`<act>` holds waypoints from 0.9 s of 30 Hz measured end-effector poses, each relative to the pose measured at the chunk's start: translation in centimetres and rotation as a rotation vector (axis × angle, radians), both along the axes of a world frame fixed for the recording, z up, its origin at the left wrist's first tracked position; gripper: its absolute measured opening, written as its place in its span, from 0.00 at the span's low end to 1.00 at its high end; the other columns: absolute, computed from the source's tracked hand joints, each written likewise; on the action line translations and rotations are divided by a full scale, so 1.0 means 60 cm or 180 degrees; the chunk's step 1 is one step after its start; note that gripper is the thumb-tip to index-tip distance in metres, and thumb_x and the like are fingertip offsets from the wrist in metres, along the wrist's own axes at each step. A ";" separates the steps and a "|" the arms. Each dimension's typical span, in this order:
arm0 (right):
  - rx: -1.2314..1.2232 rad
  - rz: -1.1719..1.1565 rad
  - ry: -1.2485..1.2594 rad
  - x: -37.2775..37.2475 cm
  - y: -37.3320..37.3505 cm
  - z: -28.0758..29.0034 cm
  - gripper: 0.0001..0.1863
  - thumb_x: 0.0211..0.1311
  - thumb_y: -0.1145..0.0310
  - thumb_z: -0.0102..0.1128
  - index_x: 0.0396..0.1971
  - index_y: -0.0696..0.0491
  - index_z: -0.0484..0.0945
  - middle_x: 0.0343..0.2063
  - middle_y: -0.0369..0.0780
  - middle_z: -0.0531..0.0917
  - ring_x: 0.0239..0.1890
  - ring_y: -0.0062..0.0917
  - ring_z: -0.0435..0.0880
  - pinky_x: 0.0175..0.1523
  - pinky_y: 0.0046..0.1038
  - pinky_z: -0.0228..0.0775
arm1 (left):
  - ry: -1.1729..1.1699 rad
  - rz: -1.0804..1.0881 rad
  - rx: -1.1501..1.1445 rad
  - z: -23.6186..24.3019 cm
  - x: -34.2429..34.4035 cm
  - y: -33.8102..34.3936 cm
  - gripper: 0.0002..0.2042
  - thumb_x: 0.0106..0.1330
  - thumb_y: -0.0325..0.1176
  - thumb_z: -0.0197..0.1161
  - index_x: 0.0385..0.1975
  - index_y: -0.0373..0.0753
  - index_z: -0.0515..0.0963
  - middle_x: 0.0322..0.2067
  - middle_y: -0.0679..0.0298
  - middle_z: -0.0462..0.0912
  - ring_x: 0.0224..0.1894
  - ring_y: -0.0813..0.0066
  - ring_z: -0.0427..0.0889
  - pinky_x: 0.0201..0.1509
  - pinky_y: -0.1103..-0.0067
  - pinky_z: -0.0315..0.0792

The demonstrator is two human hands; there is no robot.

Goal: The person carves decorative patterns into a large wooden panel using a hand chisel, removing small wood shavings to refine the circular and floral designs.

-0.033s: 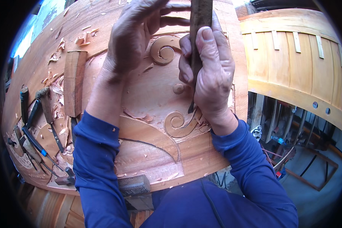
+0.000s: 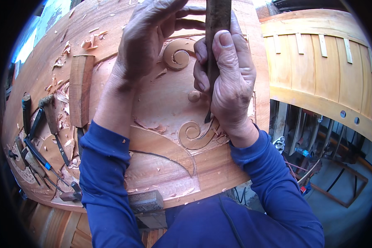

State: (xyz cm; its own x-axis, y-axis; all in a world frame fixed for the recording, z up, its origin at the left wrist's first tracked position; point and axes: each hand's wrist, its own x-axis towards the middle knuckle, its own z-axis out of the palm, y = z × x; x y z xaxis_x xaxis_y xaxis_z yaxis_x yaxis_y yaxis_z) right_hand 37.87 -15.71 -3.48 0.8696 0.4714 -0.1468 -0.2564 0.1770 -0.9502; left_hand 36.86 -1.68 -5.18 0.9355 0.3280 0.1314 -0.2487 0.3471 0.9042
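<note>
My right hand point(image 2: 231, 78) is wrapped around the dark handle of a chisel point(image 2: 216, 25), thumb pressed along its front. The blade tip point(image 2: 207, 119) touches the wood just above a carved scroll point(image 2: 194, 134) on a large reddish wooden panel point(image 2: 161, 99). My left hand point(image 2: 149, 39) lies over the panel with its fingers curled against the chisel handle from the left. A second scroll point(image 2: 177, 54) sits between the two hands, and a small round boss point(image 2: 193, 96) lies under the right hand's fingers.
A wooden block point(image 2: 80, 89) lies on the panel at left, among wood chips point(image 2: 62, 97). Several chisels point(image 2: 39, 124) lie at the far left. A grey rectangular block point(image 2: 146, 201) rests at the panel's near edge. A curved planked wooden structure point(image 2: 318, 62) rises on the right.
</note>
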 end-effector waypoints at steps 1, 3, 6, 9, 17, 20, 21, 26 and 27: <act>0.0183 0.0121 -0.0095 0.002 -0.008 -0.011 0.28 0.85 0.59 0.46 0.76 0.54 0.59 0.31 0.34 0.75 0.18 0.11 0.68 0.23 0.15 0.62 | -0.0036 -0.0135 -0.0037 -0.005 0.000 0.004 0.31 0.80 0.49 0.48 0.71 0.29 0.68 0.64 0.47 0.78 0.58 0.62 0.81 0.63 0.67 0.74; 0.0565 0.0377 -0.0270 0.009 -0.022 -0.033 0.32 0.85 0.60 0.45 0.81 0.54 0.52 0.30 0.32 0.75 0.20 0.12 0.68 0.25 0.16 0.65 | -0.0396 -0.0375 -0.0114 -0.020 0.006 0.011 0.29 0.80 0.48 0.50 0.70 0.29 0.69 0.64 0.46 0.78 0.57 0.63 0.83 0.63 0.67 0.76; 0.0348 0.0432 -0.0058 -0.005 -0.017 -0.024 0.33 0.84 0.60 0.46 0.81 0.54 0.52 0.29 0.32 0.75 0.20 0.12 0.69 0.26 0.15 0.64 | -0.0627 -0.0405 -0.0203 -0.040 0.006 0.031 0.26 0.79 0.45 0.54 0.65 0.29 0.74 0.60 0.45 0.82 0.53 0.63 0.87 0.61 0.68 0.79; 0.0314 0.0338 -0.0259 -0.008 -0.011 -0.045 0.30 0.84 0.55 0.48 0.78 0.51 0.61 0.32 0.37 0.77 0.16 0.12 0.68 0.20 0.15 0.60 | -0.0557 -0.0166 -0.0138 -0.021 0.004 0.021 0.20 0.78 0.44 0.57 0.54 0.32 0.81 0.50 0.44 0.87 0.47 0.62 0.90 0.55 0.68 0.83; 0.0381 0.0761 -0.0021 -0.017 -0.004 -0.046 0.29 0.83 0.60 0.52 0.77 0.52 0.63 0.29 0.36 0.79 0.19 0.10 0.67 0.23 0.14 0.60 | -0.0709 0.0190 -0.0283 -0.046 0.003 0.044 0.13 0.65 0.39 0.61 0.37 0.35 0.81 0.35 0.49 0.85 0.40 0.55 0.88 0.49 0.62 0.83; 0.0207 0.1254 -0.0192 -0.026 0.003 -0.051 0.28 0.81 0.64 0.55 0.75 0.54 0.67 0.29 0.31 0.78 0.23 0.09 0.68 0.27 0.14 0.61 | -0.0867 0.0437 -0.0106 -0.063 0.006 0.084 0.13 0.67 0.42 0.56 0.29 0.38 0.79 0.23 0.55 0.76 0.32 0.54 0.86 0.38 0.63 0.84; 0.0290 0.1475 -0.0205 -0.028 0.003 -0.049 0.28 0.81 0.64 0.55 0.75 0.54 0.67 0.29 0.30 0.78 0.22 0.09 0.68 0.27 0.14 0.61 | -0.1219 0.0262 -0.0300 -0.074 0.011 0.084 0.17 0.69 0.45 0.55 0.28 0.37 0.79 0.24 0.54 0.78 0.31 0.53 0.86 0.37 0.62 0.84; 0.0548 0.1070 0.0855 0.001 -0.015 -0.026 0.24 0.82 0.58 0.54 0.71 0.50 0.70 0.30 0.37 0.79 0.16 0.13 0.67 0.20 0.16 0.60 | -0.0553 -0.0076 -0.1183 -0.034 0.000 0.075 0.30 0.72 0.57 0.52 0.53 0.31 0.79 0.48 0.41 0.85 0.50 0.47 0.87 0.56 0.59 0.81; 0.0559 0.0732 0.0855 0.018 -0.016 -0.035 0.21 0.83 0.57 0.52 0.67 0.50 0.72 0.30 0.38 0.79 0.15 0.13 0.68 0.19 0.16 0.60 | -0.0482 -0.0057 -0.1084 -0.026 0.003 0.063 0.32 0.73 0.57 0.51 0.58 0.30 0.76 0.52 0.41 0.83 0.53 0.48 0.85 0.59 0.60 0.79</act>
State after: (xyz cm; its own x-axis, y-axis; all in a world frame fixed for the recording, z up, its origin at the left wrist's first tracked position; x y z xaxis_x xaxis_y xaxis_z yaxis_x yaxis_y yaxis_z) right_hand 38.98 -16.69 -5.59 0.6800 0.6876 -0.2545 -0.5436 0.2398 -0.8044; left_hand 37.06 2.09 -6.75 0.9197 0.3606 0.1550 -0.3621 0.6271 0.6897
